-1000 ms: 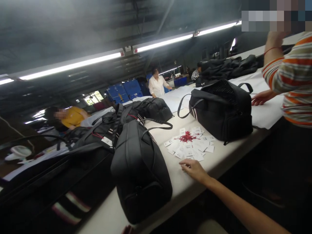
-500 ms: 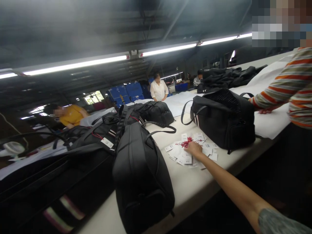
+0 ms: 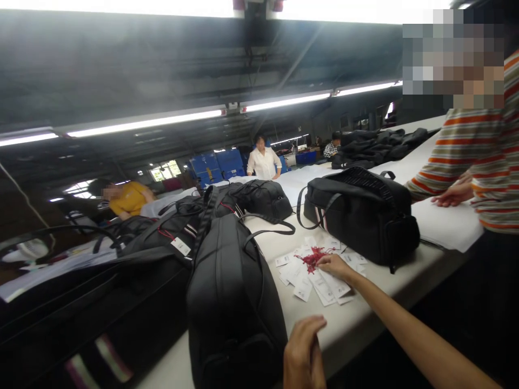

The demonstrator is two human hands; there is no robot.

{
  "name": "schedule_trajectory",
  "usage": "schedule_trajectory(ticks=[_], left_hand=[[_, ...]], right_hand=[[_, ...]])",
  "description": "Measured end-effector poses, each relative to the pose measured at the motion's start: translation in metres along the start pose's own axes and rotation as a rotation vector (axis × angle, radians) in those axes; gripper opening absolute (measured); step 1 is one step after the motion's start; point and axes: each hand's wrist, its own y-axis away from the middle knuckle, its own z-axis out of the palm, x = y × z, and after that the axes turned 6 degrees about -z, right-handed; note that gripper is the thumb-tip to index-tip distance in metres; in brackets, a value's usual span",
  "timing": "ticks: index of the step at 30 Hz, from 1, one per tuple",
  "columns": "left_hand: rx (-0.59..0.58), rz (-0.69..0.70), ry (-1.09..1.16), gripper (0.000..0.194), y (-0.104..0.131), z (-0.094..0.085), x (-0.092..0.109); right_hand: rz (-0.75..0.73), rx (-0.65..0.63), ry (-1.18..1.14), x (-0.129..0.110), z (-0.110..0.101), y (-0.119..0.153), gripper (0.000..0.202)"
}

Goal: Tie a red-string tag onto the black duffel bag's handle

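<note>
White paper tags [image 3: 302,288] lie fanned out on the pale table [image 3: 324,329], their red strings [image 3: 312,259] bunched in the middle. My right hand [image 3: 335,268] is at the right side of that bunch, thumb and fingers pinched together at the strings; what lies between the fingertips is too small to make out. Low in the view, my left hand [image 3: 306,351] is raised over the table edge with its fingers curved and apart, holding nothing. Just left of it stands a black bag [image 3: 233,286] with its handle loop hanging toward the tags.
An open black bag [image 3: 357,216] stands behind the tags. More black bags [image 3: 101,286] fill the left side, one with a white tag [image 3: 180,247]. At the right, a person in a striped top [image 3: 466,156] has a hand on white sheets [image 3: 450,221].
My left hand has come into view at the bottom. My right hand stays at the strings, and some tags have shifted. The striped-sleeved person's hand has moved over the white sheets. The view has tilted up.
</note>
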Motion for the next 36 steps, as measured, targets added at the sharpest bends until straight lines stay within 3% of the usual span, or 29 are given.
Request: schedule_trajectory(ticks=[2, 6, 8, 11, 16, 20, 23, 26, 29, 32, 36], left_hand=[[-0.091, 0.168, -0.132, 0.046, -0.044, 0.019, 0.003], [-0.154, 0.222, -0.389, 0.064, -0.122, 0.057, -0.008], [-0.207, 0.252, -0.408, 0.063, -0.149, 0.074, -0.019], [-0.241, 0.228, -0.314, 0.049, -0.171, 0.093, -0.039], [-0.110, 0.136, -0.214, 0.035, -0.176, 0.110, -0.068], [-0.038, 0.095, -0.208, 0.034, -0.179, 0.115, -0.076], [0.004, 0.046, -0.253, 0.035, -0.185, 0.118, -0.078], [0.050, -0.007, -0.301, 0.035, -0.190, 0.120, -0.080], [0.062, 0.004, -0.305, 0.032, -0.193, 0.121, -0.081], [0.057, 0.023, -0.310, 0.038, -0.191, 0.119, -0.080], [0.130, 0.040, -0.299, 0.057, -0.165, 0.108, -0.071]], right_hand=[[-0.090, -0.038, -0.029, 0.008, -0.005, 0.011, 0.026], [-0.193, -0.081, -0.097, 0.018, -0.010, 0.023, 0.045], [-0.213, -0.107, -0.108, 0.020, -0.010, 0.024, 0.050], [-0.251, -0.131, -0.096, 0.020, -0.009, 0.021, 0.049], [-0.314, -0.130, -0.050, 0.020, -0.011, 0.017, 0.040], [-0.305, -0.132, -0.063, 0.025, -0.012, 0.019, 0.040], [-0.237, -0.167, -0.157, 0.028, -0.011, 0.033, 0.043], [-0.091, -0.194, -0.399, 0.025, -0.012, 0.052, 0.043], [0.021, -0.061, -0.585, 0.014, -0.012, 0.059, 0.041], [0.055, 0.111, -0.621, 0.002, -0.011, 0.052, 0.044], [0.041, 0.178, -0.601, -0.004, -0.008, 0.042, 0.047]])
